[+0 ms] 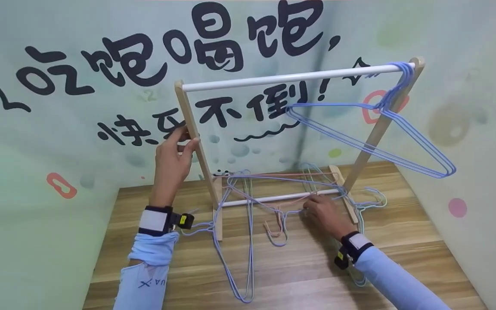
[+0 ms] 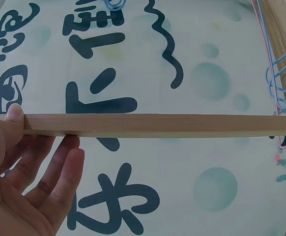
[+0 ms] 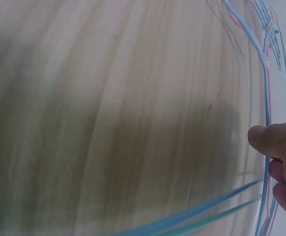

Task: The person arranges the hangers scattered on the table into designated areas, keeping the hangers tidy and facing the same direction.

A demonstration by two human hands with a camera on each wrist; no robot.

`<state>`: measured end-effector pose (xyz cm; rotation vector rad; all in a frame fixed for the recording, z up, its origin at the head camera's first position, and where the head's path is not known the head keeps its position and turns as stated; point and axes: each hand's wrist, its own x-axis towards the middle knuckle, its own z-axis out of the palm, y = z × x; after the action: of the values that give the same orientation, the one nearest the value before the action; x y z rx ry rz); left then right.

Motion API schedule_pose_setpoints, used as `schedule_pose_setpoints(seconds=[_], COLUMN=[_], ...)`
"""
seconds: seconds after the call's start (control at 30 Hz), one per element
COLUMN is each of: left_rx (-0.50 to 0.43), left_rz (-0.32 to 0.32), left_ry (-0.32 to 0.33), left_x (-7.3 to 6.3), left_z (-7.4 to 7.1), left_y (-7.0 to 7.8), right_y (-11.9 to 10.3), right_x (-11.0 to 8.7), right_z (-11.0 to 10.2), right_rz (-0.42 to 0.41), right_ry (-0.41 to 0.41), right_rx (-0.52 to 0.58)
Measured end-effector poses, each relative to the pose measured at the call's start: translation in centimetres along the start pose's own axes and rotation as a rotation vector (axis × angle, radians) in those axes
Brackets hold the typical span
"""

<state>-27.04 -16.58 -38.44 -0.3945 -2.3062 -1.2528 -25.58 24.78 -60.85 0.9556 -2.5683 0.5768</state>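
My left hand [image 1: 172,162] holds the left wooden post [image 1: 205,165] of a clothes rack about halfway up. In the left wrist view the thumb lies on one side of the post and fingertips touch the other. Low at the rack, my right hand [image 1: 327,216] pinches wire hangers [image 3: 267,98], blue with pink beside it, between thumb and fingers. Part of that grip is hidden in the head view. Several blue hangers [image 1: 388,101] hang by their hooks at the right end of the white top rod [image 1: 299,77].
More blue hangers [image 1: 251,241] lean over the lower white rod [image 1: 269,199] at the left. Green hangers [image 1: 362,224] lie at the right foot. Beneath is a wood-grain table [image 1: 299,275]; a wall [image 1: 28,142] with black lettering stands close behind.
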Motion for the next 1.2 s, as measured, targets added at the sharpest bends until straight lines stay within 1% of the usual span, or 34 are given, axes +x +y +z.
schedule_pose_setpoints(seconds=[0.13, 0.27, 0.37, 0.67, 0.87, 1.03, 1.2], left_rx=[-0.005, -0.010, -0.014, 0.002, 0.009, 0.012, 0.012], left_rz=[-0.004, -0.009, -0.009, -0.025, -0.025, -0.030, -0.033], left_ry=[0.004, 0.006, 0.003, -0.006, -0.012, -0.012, -0.013], left_x=[0.0, 0.0, 0.0, -0.1, -0.1, -0.1, -0.1], left_z=[0.0, 0.0, 0.0, -0.1, 0.0, -0.1, -0.1], left_y=[0.0, 0.0, 0.0, 0.0, -0.1, -0.1, 0.0], right_y=[0.0, 0.2, 0.2, -0.2, -0.1, 0.3, 0.6], right_x=[0.1, 0.0, -0.1, -0.4, -0.6, -0.8, -1.2], right_z=[0.1, 0.5, 0.7, 0.6, 0.3, 0.3, 0.1], right_rz=[-0.008, -0.046, -0.056, -0.006, -0.012, -0.030, -0.027], right_ry=[-0.002, 0.026, 0.041, 0.027, 0.068, 0.093, 0.115], right_rx=[0.001, -0.007, -0.029, -0.081, -0.073, -0.054, -0.027])
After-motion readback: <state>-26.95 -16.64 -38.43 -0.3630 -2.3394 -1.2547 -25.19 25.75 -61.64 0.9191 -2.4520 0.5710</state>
